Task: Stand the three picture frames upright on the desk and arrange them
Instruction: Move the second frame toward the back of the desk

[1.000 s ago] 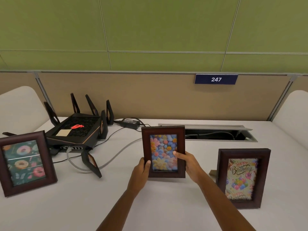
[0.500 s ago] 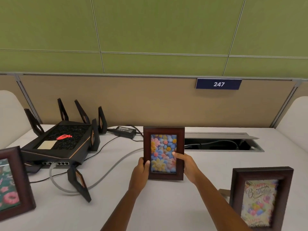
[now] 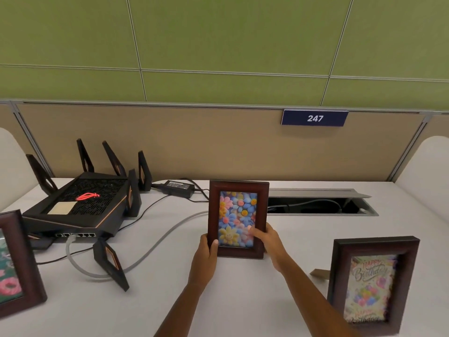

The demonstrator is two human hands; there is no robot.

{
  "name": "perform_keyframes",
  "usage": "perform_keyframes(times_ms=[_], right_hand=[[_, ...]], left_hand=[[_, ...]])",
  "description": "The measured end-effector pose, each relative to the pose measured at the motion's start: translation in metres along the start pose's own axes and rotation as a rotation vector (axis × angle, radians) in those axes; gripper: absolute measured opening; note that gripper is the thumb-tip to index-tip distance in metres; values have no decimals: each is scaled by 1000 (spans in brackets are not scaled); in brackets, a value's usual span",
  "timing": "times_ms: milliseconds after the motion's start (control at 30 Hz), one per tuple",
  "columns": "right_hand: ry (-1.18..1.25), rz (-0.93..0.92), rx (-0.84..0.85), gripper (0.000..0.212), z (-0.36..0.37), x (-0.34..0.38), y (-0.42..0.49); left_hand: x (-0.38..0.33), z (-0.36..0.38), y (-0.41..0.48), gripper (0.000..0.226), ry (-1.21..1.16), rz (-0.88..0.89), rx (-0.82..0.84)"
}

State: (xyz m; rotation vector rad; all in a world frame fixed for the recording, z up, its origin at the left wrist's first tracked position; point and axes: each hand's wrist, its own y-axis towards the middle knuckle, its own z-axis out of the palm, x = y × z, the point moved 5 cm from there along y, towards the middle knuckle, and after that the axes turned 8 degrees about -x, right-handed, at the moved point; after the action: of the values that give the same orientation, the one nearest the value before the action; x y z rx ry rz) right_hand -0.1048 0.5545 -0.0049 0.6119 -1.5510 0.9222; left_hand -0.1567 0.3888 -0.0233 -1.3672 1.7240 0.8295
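Head view: the left hand [image 3: 204, 257] and right hand [image 3: 268, 242] clasp the flower frame's [image 3: 238, 218] lower edges, steadying it upright mid-desk [image 3: 243, 300], between the donut frame [image 3: 14, 263] far left and the birthday frame [image 3: 371, 283] near right, apparently for even spacing.

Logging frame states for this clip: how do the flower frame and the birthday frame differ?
The flower frame is gripped by the left hand and right hand; the birthday frame stands untouched. Flower sits mid-desk, birthday nearer, to the right. Both are upright, dark wood.
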Motion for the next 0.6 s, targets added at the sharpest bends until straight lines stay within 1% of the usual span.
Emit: perform_keyframes(times_ms=[100,167,267,400,467,600], right_hand=[[-125,-40,-90,59,-7,-16,-14],[-179,-50,-134,69,-9,-24,-28],[-254,-58,-213,70,-9,-33,-48],[-439,-104,-305,63,-8,-42,-75],[-539,-125,-306,60,-7,-45,-86],[-711,-145,-207,59,-6,-51,-106]], left_hand=[[4,1,-12,43,67,30,-42],[7,-1,-21,52,185,37,-96],[15,0,-36,60,363,5,-112],[18,3,-51,62,477,13,-111],[18,3,-58,63,522,28,-120],[17,6,-78,62,619,87,-116]])
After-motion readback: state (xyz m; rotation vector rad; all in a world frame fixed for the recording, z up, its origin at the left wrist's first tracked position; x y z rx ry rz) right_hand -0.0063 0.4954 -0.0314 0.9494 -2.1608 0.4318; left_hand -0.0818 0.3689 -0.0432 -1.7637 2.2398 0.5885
